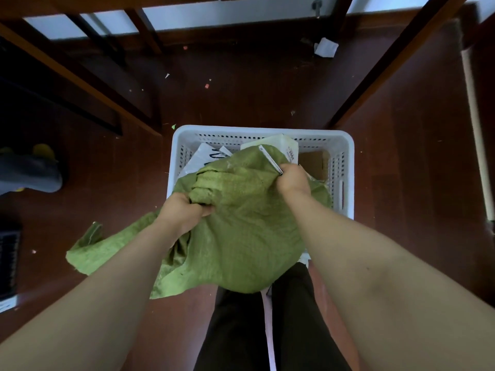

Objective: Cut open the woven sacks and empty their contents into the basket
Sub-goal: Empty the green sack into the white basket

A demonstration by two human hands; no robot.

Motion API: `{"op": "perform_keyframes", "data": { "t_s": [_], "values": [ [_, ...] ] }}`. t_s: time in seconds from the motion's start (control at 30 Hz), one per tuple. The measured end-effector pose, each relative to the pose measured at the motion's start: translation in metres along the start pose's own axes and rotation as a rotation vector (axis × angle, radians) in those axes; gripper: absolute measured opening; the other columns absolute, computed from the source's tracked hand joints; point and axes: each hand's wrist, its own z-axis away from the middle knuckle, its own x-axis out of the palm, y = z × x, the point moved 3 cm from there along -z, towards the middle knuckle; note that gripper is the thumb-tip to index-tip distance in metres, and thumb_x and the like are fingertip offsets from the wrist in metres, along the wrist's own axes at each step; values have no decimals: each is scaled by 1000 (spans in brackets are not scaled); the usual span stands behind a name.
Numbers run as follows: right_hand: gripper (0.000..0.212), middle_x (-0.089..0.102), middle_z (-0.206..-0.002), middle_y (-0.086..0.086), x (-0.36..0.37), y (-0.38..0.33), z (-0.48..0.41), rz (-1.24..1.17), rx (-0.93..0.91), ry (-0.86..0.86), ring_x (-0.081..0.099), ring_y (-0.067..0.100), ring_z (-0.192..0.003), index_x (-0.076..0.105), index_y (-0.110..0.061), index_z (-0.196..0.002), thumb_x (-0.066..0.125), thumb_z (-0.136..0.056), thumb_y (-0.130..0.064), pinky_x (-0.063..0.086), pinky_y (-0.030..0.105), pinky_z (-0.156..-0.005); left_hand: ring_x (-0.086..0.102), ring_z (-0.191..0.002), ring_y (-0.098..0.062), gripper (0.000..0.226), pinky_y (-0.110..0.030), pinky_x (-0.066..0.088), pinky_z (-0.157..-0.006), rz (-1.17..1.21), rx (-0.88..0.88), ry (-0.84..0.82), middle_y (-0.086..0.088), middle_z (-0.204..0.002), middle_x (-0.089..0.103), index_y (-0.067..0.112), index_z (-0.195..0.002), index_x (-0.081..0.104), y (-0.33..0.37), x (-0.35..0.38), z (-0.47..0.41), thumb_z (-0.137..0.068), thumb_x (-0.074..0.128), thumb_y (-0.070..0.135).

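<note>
Dark trousers [241,330] nearest, person standing. Left hand [184,210] closed tight, gripping a bunched fold of the green woven sack [241,231]. Right hand [293,180] fisted, holding a slim metal cutter [270,159] against the sack's far edge. Sack crinkled, coarse weave, draped over the near rim of the white basket [262,129], one corner trailing left onto the floor [401,183]. Basket plastic, rectangular, perforated walls; white parcels [284,145] and a cardboard box [314,163] inside. Floor dark reddish-brown, littered with paper bits. Dark wooden frames [80,76] on both sides; crumpled white paper [325,48] farther back.
</note>
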Motion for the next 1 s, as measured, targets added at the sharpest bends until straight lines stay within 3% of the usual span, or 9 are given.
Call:
{"op": "perform_keyframes", "data": {
  "t_s": [0.07,0.13,0.3,0.4,0.47,0.57,0.8,0.9,1.0],
  "values": [
    [23,62,-91,10,5,6,6,65,21,-57,61,31,-94,66,-17,-92,48,-87,-3,41,28,-70,62,-93,-27,19,-38,50,-88,3,18,10,-1,-89,64,21,-87,61,2,3,2,-79,77,16],
    [19,64,-103,14,9,17,15,-8,59,-91,60,30,-98,65,-10,-105,56,-88,-7,41,27,-72,61,-94,-27,19,-35,48,-86,7,31,-7,-1,-91,63,18,-96,63,4,6,4,-81,75,15],
    [68,54,-126,9,-8,8,1,-242,97,-17,55,26,-103,23,-23,-150,45,-90,1,47,34,-87,64,-96,-30,25,-43,51,-92,-88,44,-48,-11,-103,69,6,-107,67,6,9,1,-86,70,18],
    [63,49,-139,9,-4,2,-10,-152,79,-103,48,29,-125,35,-22,-147,42,-89,3,39,32,-101,64,-98,-31,26,-45,50,-94,-136,61,-18,-11,-105,68,6,-109,67,4,11,-6,-88,66,22],
    [43,62,-114,11,-2,11,-12,-146,91,-91,57,32,-112,61,-16,-123,47,-86,2,46,31,-89,61,-102,-32,26,-45,49,-95,-191,68,8,-12,-108,67,7,-110,65,2,14,-7,-90,63,23],
    [10,57,-87,8,-11,30,0,-115,135,-82,60,29,-83,65,-8,-90,58,-86,-11,46,29,-70,58,-106,-34,33,-43,47,-95,-247,43,29,-15,-113,64,5,-116,62,-2,18,-1,-92,60,28],
    [28,60,-89,9,-62,36,32,-207,188,3,56,27,-81,67,-7,-110,52,-90,-19,43,25,-57,56,-111,-31,78,-36,48,-89,-185,20,48,-6,-111,54,6,-128,45,15,17,35,-67,85,33],
    [23,64,-88,12,-68,-1,48,-422,173,20,62,30,-81,67,-5,-103,50,-90,-15,49,32,-66,62,-97,-31,54,-39,52,-86,-193,11,88,-9,-106,65,8,-114,59,19,2,42,-70,82,28],
    [14,42,-48,-1,-57,-21,79,-753,273,-119,38,12,-35,51,-12,-77,47,-90,-9,27,18,-35,63,-82,-33,18,-40,53,-78,-184,26,229,-15,-86,67,9,-86,67,18,-27,56,-73,76,20]
  ]
}}
